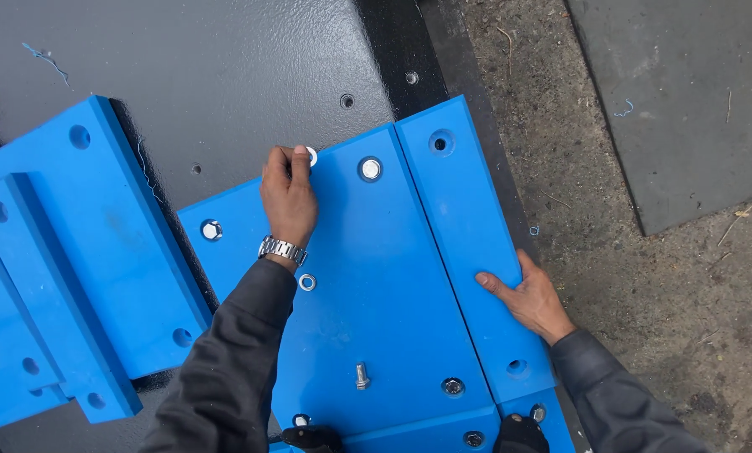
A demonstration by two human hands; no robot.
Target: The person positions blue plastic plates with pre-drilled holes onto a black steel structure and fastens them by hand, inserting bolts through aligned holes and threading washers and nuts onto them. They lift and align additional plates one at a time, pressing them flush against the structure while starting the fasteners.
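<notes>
Blue plastic panels: four in view. Large flat panel (384, 294) at centre; narrower bevelled panel (468, 226) touching its right edge; two stacked panels (74, 252) at left, apart from the centre one. All lie on a dark grey steel plate (225, 67).

Washers: two. One washer (311, 155) pinched at the fingertips of the left hand (288, 197), at the large panel's upper edge; one loose washer (307, 282) just beside the left wrist, below the metal watch (282, 249).

Loose bolt (361, 375): one, lying on the large panel.

Right hand (531, 298): open, flat on the narrower panel's right edge.
</notes>
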